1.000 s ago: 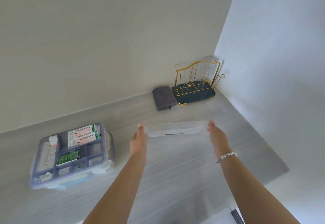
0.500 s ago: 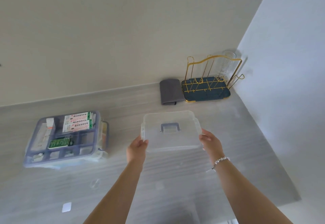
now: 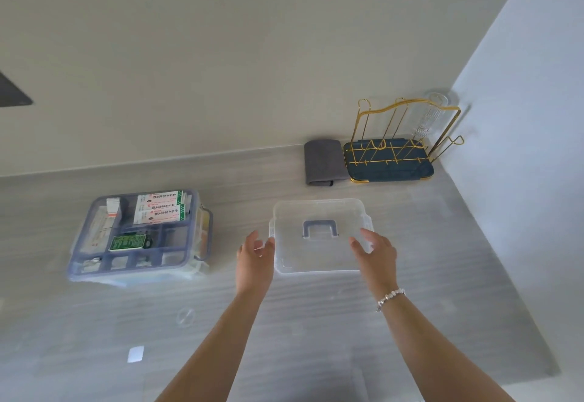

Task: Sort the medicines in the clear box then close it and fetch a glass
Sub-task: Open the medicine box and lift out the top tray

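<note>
Beside illegibly labelled medicine boxes, lid between both spread hands.

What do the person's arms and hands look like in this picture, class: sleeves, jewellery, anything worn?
Both forearms are bare, with no sleeves in view. The right hand has a beaded bracelet of pale, shiny beads around its wrist. The left hand and its wrist carry nothing. No gloves, watch or rings can be made out on either hand.

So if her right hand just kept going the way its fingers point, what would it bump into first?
Probably the clear lid: the right hand is open at its right edge, fingers angled across it toward the grey handle. Depth is unclear.
</note>
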Tool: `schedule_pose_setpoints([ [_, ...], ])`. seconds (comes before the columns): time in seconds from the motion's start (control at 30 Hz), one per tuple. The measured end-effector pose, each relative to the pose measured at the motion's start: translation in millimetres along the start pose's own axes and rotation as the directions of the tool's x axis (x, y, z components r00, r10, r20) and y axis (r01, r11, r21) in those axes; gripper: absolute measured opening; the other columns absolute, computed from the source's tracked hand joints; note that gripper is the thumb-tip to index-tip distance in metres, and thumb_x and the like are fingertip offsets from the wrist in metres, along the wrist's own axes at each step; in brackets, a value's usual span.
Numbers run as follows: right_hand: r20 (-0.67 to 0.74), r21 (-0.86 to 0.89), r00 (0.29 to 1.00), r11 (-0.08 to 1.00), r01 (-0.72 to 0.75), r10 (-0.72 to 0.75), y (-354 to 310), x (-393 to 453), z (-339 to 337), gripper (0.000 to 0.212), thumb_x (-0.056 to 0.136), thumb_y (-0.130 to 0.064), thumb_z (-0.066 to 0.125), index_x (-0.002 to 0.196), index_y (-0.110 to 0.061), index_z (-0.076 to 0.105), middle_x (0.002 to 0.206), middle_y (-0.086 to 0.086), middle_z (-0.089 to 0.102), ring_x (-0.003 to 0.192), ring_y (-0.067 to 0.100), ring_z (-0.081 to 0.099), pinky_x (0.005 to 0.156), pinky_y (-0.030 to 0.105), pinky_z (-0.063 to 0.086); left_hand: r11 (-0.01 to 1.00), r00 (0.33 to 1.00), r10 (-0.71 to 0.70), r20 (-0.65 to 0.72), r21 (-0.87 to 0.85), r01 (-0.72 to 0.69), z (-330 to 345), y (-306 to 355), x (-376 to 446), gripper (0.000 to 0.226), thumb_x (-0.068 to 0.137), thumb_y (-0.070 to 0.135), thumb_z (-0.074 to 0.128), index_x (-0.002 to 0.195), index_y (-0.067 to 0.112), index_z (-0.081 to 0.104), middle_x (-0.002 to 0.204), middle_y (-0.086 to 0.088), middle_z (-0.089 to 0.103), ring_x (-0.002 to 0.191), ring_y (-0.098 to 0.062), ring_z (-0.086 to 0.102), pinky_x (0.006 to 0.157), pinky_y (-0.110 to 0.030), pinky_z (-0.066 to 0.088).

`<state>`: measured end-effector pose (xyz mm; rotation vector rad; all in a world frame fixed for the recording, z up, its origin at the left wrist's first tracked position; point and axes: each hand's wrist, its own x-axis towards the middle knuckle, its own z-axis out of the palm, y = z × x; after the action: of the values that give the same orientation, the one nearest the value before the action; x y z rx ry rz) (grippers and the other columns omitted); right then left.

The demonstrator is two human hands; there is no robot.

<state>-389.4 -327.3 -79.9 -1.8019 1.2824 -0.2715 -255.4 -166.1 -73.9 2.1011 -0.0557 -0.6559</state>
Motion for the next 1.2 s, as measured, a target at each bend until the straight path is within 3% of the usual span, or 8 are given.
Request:
schedule_pose_setpoints([
  [0.1, 0.075, 0.111, 0.991, 0.989, 0.100, -0.109, -31, -18, 20, 0.031, 0.086, -0.029, 0.061, 0.113, -0.013, 0.064, 0.114, 0.000, 0.065, 0.109, 0.017, 0.057, 0.096, 0.028, 0.045, 0.986, 0.986, 0.166, -0.022, -0.011, -0.166, -32, 8, -8, 0.031, 0.093, 0.023, 0.045, 0.123, 0.023, 0.054, 0.115, -0.005, 0.062, 0.096, -0.015, 0.060, 0.082, -0.029, 0.046],
  [0.17, 0.114, 0.152, 0.982, 0.980, 0.132, -0.150, -52, -32, 37, 0.026, 0.087, -0.028, 0.061, 0.109, -0.015, 0.065, 0.106, -0.006, 0.065, 0.096, 0.008, 0.058, 0.077, 0.006, 0.042, 0.970, 0.969, 0.244, -0.027, 0.028, -0.243, -56, 7, -14, 0.027, 0.093, 0.022, 0.045, 0.115, 0.025, 0.060, 0.112, 0.001, 0.061, 0.092, -0.006, 0.060, 0.078, -0.017, 0.047],
  [0.27, 0.156, 0.183, 0.966, 0.967, 0.176, -0.205, -79, -55, 66, 0.017, 0.086, -0.027, 0.061, 0.102, -0.022, 0.065, 0.095, -0.009, 0.066, 0.082, -0.003, 0.056, 0.067, -0.003, 0.038, 0.949, 0.947, 0.311, -0.082, 0.083, -0.305, -94, -1, -18, 0.024, 0.093, 0.018, 0.046, 0.105, 0.027, 0.064, 0.108, 0.007, 0.056, 0.088, 0.003, 0.055, 0.066, -0.002, 0.040],
  [0.53, 0.211, 0.115, 0.935, 0.957, 0.266, -0.285, -134, -112, 157, 0.028, 0.085, -0.031, 0.062, 0.111, -0.020, 0.064, 0.107, -0.004, 0.063, 0.075, -0.001, 0.055, 0.063, -0.001, 0.038, 0.913, 0.908, 0.376, -0.185, 0.241, -0.329, -202, -43, 4, 0.026, 0.092, 0.016, 0.048, 0.112, 0.017, 0.064, 0.117, -0.002, 0.060, 0.116, -0.022, 0.049, 0.092, -0.035, 0.044],
  [0.63, 0.216, 0.070, 0.937, 0.962, 0.264, -0.273, -147, -125, 188, 0.041, 0.086, -0.034, 0.060, 0.123, -0.018, 0.056, 0.125, 0.001, 0.055, 0.090, 0.011, 0.060, 0.071, 0.014, 0.043, 0.910, 0.913, 0.352, -0.205, 0.305, -0.282, -233, -58, 22, 0.026, 0.091, 0.020, 0.050, 0.115, 0.019, 0.063, 0.125, -0.003, 0.057, 0.123, -0.024, 0.043, 0.105, -0.044, 0.034],
  [0.87, 0.177, 0.002, 0.968, 0.984, 0.180, -0.177, -159, -134, 222, 0.059, 0.087, -0.036, 0.056, 0.139, -0.013, 0.040, 0.140, 0.007, 0.047, 0.120, 0.022, 0.052, 0.100, 0.040, 0.046, 0.933, 0.970, 0.226, -0.085, 0.306, -0.190, -270, -79, 59, 0.051, 0.093, 0.033, 0.047, 0.141, 0.022, 0.035, 0.157, -0.008, 0.014, 0.143, -0.031, 0.011, 0.112, -0.048, 0.021],
  [0.97, 0.181, -0.018, 0.971, 0.987, 0.162, -0.156, -164, -132, 227, 0.056, 0.088, -0.035, 0.055, 0.139, -0.018, 0.041, 0.125, 0.006, 0.059, 0.118, 0.023, 0.054, 0.097, 0.040, 0.047, 0.973, 0.989, 0.143, -0.029, 0.186, -0.135, -278, -85, 66, 0.061, 0.092, 0.035, 0.048, 0.146, 0.023, 0.022, 0.158, -0.008, 0.009, 0.143, -0.034, 0.011, 0.110, -0.048, 0.028],
  [1.2, 0.031, -0.052, 0.992, 0.991, 0.123, -0.122, -166, -145, 230, 0.048, 0.086, -0.039, 0.058, 0.127, -0.017, 0.049, 0.075, 0.001, 0.059, 0.066, 0.015, 0.056, 0.056, 0.025, 0.043, 0.995, 0.997, 0.041, -0.065, 0.093, -0.035, -289, -91, 67, 0.065, 0.090, 0.033, 0.051, 0.146, 0.022, 0.019, 0.141, -0.016, 0.035, 0.131, -0.035, 0.029, 0.102, -0.051, 0.034],
])
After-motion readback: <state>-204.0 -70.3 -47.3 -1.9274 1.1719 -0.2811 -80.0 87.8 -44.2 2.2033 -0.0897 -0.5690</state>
